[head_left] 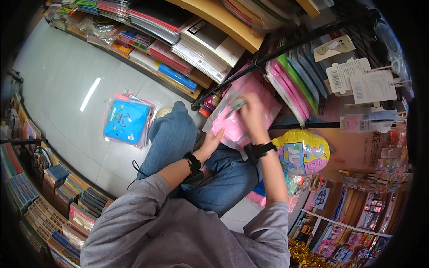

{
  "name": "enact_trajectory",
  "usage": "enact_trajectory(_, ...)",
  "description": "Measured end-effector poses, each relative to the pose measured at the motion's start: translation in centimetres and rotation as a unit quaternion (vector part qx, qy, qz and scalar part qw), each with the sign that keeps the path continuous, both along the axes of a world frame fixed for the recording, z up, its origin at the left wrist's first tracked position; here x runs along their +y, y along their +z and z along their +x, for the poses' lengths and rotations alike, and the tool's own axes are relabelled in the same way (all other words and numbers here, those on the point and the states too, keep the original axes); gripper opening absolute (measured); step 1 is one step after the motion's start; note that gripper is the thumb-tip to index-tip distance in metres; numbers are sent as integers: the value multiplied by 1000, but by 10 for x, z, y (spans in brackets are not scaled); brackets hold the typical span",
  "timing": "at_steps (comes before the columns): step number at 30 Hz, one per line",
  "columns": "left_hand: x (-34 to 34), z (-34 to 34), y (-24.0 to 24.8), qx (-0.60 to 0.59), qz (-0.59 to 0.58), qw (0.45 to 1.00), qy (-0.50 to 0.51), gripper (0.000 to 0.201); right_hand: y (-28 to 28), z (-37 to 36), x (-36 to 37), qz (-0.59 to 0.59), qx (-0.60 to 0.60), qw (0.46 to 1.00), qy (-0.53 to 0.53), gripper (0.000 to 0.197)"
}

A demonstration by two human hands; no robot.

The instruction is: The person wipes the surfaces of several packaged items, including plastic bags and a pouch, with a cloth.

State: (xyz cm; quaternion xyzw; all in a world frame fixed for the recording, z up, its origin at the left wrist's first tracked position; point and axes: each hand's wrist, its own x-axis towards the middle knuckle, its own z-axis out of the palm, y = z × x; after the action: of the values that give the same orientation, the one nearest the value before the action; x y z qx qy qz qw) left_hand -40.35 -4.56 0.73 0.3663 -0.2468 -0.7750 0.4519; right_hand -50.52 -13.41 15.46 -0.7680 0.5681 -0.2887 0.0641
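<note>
Against my bent legs leans a pink item in a clear plastic bag [230,127], tilted up. My left hand [211,144] grips its lower left edge, with the thumb on the front. Over the front face, my right hand [253,111] is closed on a crumpled grey-green cloth [237,103], which looks pressed to the plastic. Motion blurs the cloth and the fingers around it, so its exact kind is unclear. To the left on the floor lies a stack of flat bagged items, a blue one [127,120] on top with pink edges showing beneath.
Low shelves with piled books and folders [210,51] run along the far side. Pink, green and blue bags [292,76] hang from a black rack at right, beside price tags [373,87]. A yellow foil balloon [301,152] sits near my right forearm. Bookshelves [49,214] stand at left.
</note>
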Motion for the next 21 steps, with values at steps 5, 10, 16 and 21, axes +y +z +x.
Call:
enact_trajectory(5, 3, 3, 12, 29, 31, 999, -25, 29, -18, -112, -20, -85, 93, 946, -299, 27)
enact_trajectory(10, 3, 6, 20, 12, 9, 1000, -2, 30, -36, -90, -20, -64, 121, 969, -204, 33)
enact_trajectory(16, 2, 3, 5, -15, -8, 1000, 7, 24, -38, -2, -1, -3, 62, 986, -155, 27)
enact_trajectory(21, 2, -2, -2, 18, 9, 999, 32, 19, -30, 15, 22, 67, 79, 993, -57, 28)
